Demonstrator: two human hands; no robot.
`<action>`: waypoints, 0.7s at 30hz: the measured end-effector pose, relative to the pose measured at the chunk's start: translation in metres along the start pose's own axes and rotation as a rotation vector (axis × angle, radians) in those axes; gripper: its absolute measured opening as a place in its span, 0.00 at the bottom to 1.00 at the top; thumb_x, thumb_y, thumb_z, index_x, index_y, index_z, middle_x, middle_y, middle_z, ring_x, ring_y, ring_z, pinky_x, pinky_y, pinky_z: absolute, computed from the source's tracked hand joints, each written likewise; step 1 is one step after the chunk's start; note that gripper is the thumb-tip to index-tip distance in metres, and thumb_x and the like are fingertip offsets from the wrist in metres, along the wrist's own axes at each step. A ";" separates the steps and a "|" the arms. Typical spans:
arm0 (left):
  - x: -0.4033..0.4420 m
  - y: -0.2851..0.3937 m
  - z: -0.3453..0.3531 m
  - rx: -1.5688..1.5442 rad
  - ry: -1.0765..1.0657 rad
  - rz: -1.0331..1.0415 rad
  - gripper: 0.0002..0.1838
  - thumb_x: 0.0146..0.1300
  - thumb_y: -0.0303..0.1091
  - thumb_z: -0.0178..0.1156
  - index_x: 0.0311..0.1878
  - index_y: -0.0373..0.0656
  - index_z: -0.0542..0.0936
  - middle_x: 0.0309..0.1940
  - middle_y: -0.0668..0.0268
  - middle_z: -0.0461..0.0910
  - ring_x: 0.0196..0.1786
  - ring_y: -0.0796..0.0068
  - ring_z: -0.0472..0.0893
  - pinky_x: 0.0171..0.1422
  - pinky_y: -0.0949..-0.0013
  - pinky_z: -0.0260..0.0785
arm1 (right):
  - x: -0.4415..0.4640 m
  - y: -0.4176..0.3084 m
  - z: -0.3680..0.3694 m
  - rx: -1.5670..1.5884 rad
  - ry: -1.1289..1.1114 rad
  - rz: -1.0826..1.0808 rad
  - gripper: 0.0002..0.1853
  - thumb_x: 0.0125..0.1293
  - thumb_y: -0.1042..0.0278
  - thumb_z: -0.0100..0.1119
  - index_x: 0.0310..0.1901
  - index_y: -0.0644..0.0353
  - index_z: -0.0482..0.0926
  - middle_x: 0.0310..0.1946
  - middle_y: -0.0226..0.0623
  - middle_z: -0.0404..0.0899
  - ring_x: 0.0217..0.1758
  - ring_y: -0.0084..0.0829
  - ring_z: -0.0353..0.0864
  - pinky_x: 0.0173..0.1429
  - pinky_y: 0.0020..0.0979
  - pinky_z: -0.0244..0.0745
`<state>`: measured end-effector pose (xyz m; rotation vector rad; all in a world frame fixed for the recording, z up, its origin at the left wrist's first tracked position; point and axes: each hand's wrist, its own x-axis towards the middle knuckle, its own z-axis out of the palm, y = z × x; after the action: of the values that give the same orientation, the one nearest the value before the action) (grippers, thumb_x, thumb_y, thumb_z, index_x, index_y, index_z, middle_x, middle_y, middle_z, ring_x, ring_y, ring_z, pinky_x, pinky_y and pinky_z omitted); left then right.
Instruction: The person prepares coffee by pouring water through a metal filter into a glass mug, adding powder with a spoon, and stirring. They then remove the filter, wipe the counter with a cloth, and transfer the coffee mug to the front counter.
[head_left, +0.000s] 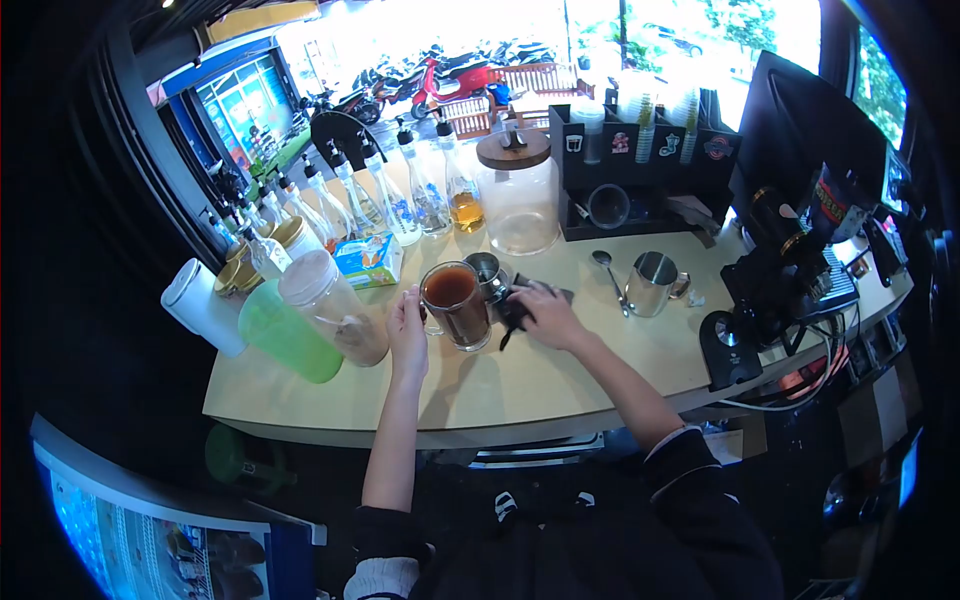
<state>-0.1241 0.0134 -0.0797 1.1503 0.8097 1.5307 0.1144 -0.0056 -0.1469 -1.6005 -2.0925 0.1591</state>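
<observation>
A clear glass mug [465, 315] full of reddish-brown drink stands on the light wooden counter. My left hand [407, 325] is closed at the mug's handle, on its left side. Just behind the mug is a small metal pitcher [490, 268], partly hidden by it. My right hand [546, 314] lies to the right of the mug, its fingers bent over a dark cloth [514, 318] on the counter. The hand covers much of the cloth. Farther right are a metal spoon [611, 275] and a steel mug with a handle [652, 286].
Pump bottles [408, 190] line the back left. A tissue box [368, 262], a green pitcher [290, 330] and a clear lidded pitcher [335, 310] stand left. Behind are a wooden-lidded jar [520, 200] and a black cup holder [650, 170]. A coffee machine [775, 280] is right.
</observation>
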 end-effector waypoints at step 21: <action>-0.014 0.005 0.001 -0.002 -0.049 0.015 0.14 0.74 0.40 0.49 0.32 0.47 0.75 0.25 0.80 0.65 0.29 0.90 0.60 0.34 0.79 0.53 | -0.031 -0.001 0.000 -0.185 0.148 0.166 0.26 0.59 0.64 0.57 0.60 0.55 0.68 0.65 0.44 0.65 0.71 0.45 0.58 0.72 0.55 0.49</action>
<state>-0.1247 -0.0012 -0.0786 1.1903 0.7679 1.5097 0.1199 -0.0351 -0.1562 -1.8359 -1.9077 -0.0971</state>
